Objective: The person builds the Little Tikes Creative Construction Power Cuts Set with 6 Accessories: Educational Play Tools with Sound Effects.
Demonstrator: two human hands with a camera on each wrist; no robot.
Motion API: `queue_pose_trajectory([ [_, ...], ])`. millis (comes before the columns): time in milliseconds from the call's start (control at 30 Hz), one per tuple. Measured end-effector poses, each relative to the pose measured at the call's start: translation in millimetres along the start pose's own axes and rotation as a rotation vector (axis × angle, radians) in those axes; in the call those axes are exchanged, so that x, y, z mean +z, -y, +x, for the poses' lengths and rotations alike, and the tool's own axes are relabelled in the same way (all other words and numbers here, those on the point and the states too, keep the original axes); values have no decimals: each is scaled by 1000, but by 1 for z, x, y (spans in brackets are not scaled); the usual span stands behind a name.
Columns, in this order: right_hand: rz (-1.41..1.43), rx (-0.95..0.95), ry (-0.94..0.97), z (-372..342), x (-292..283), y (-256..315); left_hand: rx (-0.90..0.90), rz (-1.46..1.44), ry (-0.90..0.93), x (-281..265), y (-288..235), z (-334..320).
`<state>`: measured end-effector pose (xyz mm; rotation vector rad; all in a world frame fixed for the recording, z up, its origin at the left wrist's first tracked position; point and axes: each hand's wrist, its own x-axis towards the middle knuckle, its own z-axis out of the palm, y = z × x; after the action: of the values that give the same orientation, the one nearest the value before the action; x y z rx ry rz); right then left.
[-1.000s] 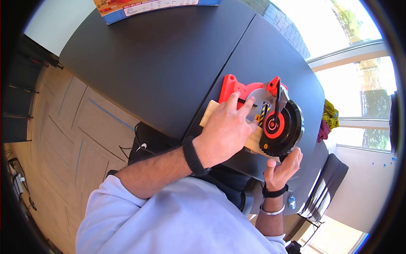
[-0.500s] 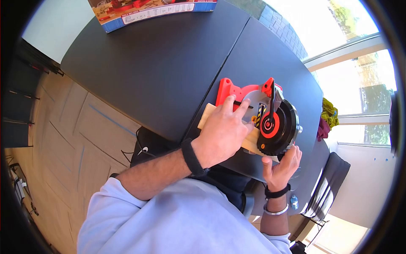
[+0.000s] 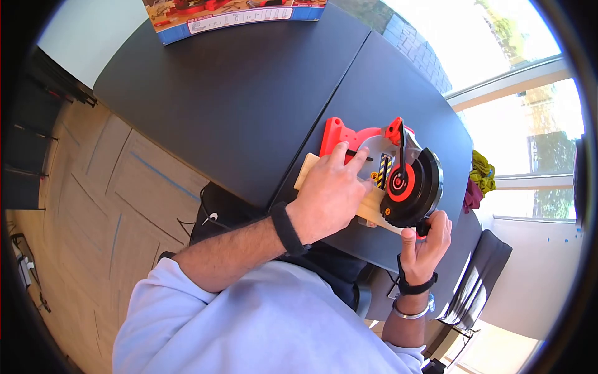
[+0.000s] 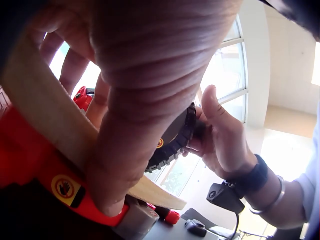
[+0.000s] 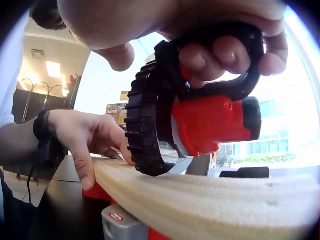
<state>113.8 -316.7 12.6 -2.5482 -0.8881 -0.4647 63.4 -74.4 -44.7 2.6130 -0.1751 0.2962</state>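
A red, black and grey toy miter saw (image 3: pixel 408 193) stands on the dark table, with a pale wooden board (image 5: pixel 200 200) lying across its red base. My left hand (image 3: pixel 327 199) holds the board, thumb along the near side and fingers spread over the far side toward the saw's grey plate. In the right wrist view, the fingers of my right hand (image 3: pixel 430 246) curl through the saw's black loop handle (image 5: pixel 250 82). The ridged black blade guard (image 5: pixel 142 120) sits right at the board's top, beside the red motor housing (image 5: pixel 207 125).
A printed cardboard box (image 3: pixel 240 22) stands at the table's far left. Olive and maroon cloths (image 3: pixel 479 177) lie by the window side. A black chair (image 3: pixel 483 277) stands at the right. A seam crosses the dark table (image 3: pixel 230 106).
My right hand has moved from loosely touching the saw's near edge, fingers extended, to curling round its handle. My left hand has stayed on the board.
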Motion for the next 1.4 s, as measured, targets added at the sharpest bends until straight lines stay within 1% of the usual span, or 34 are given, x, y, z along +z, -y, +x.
queue_pose_trajectory([
  [133, -56, -30, -17, -4, 9, -1, 8, 8, -3, -1, -1, 1],
  [200, -158, -117, -39, -6, 13, -4, 5, 3, 4, -2, -2, 1],
  [300, -196, -107, -87, -15, 25, -7, 6, -2, 1, -2, -1, 0],
  [433, -189, -80, -72, -22, 32, -6, 19, -27, 5, -4, 1, 1],
  [500, -132, -42, -93, -26, 37, -8, 29, -36, 5, -3, 2, 2],
  [633, -105, -18, -70, -32, 43, -11, 23, -58, -2, -2, 3, 2],
  [700, -81, -2, -103, -33, 46, -12, 24, -52, 12, -5, 2, 2],
  [767, -108, -24, -123, -28, 43, -12, 33, -40, 12, -8, 1, 5],
  [833, -90, -44, -80, -23, 34, -9, 26, -36, 26, -8, 1, 3],
  [867, -93, -43, -91, -19, 30, -10, 36, -32, 22, -9, 0, 3],
  [933, -130, -99, -23, -11, 18, -11, 14, -46, 27, -10, -1, 3],
  [1033, -68, -89, -5, 0, 0, -7, -2, -56, 43, -10, -2, 4],
  [1100, -23, -91, -33, 9, -11, -1, -2, -56, 27, -10, -2, 4],
  [1167, 55, -47, -62, 16, -19, 4, 3, -53, 14, -9, -2, 3],
  [1333, 59, -75, -80, 13, -17, 7, -1, -55, -12, -6, -1, 3],
  [1400, 49, -31, -43, 5, -13, 6, -4, -54, -22, -4, -1, 2],
])
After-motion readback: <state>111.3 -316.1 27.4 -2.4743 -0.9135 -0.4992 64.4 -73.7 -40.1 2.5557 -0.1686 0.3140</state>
